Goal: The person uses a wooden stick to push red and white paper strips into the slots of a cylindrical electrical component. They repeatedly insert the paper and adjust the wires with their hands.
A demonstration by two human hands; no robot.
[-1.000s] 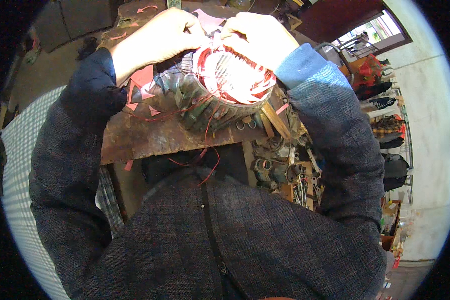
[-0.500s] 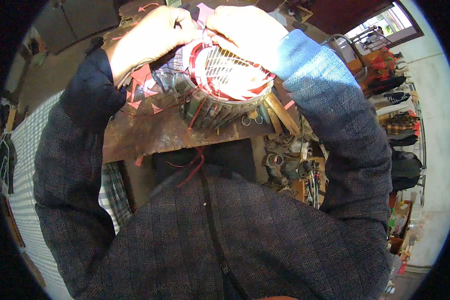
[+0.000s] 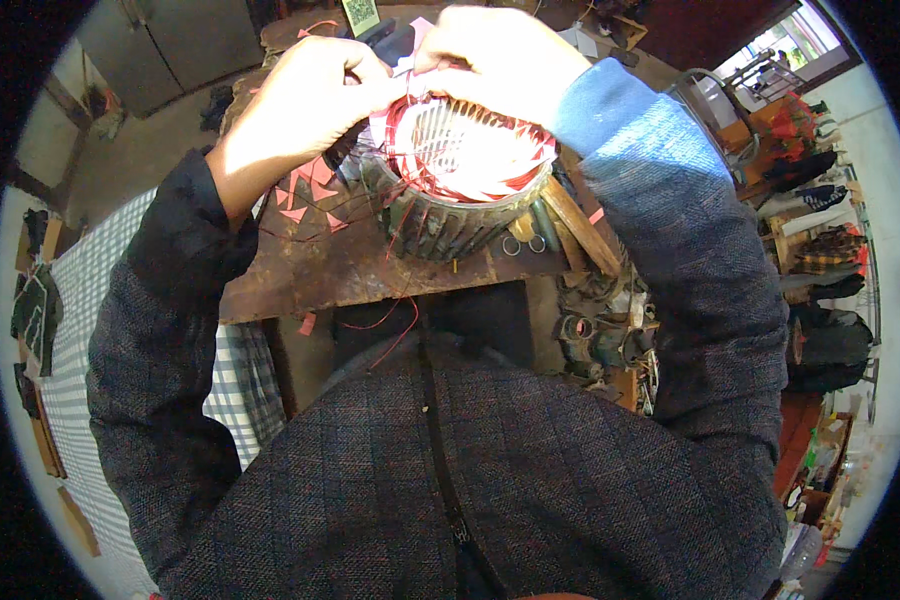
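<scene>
A motor stator [image 3: 430, 228] with a ribbed grey housing stands on the brown workbench. Red wire windings [image 3: 515, 185] line its open top, and the slotted core shows brightly lit inside. My left hand [image 3: 322, 92] reaches over its far left rim, fingers pinched together on thin red wire. From the other side, my right hand [image 3: 500, 62] comes close, its fingers bent and closed on the same wire bundle. Their fingertips nearly meet above the winding edge. Strong glare washes out both hands, so the exact strands held are hard to see.
Pink paper scraps [image 3: 320, 180] and loose dark wires lie on the workbench [image 3: 300, 270] left of the stator. Wooden sticks [image 3: 582, 225] and two metal rings [image 3: 523, 244] are at its right. Motor parts [image 3: 590, 335] sit below, right. A checked cloth [image 3: 110, 300] hangs left.
The whole view has shifted slightly, with the bench appearing lower and further right. Both hands stay closed at the stator's far rim, and a red wire hanging at the bench front has changed its curve.
</scene>
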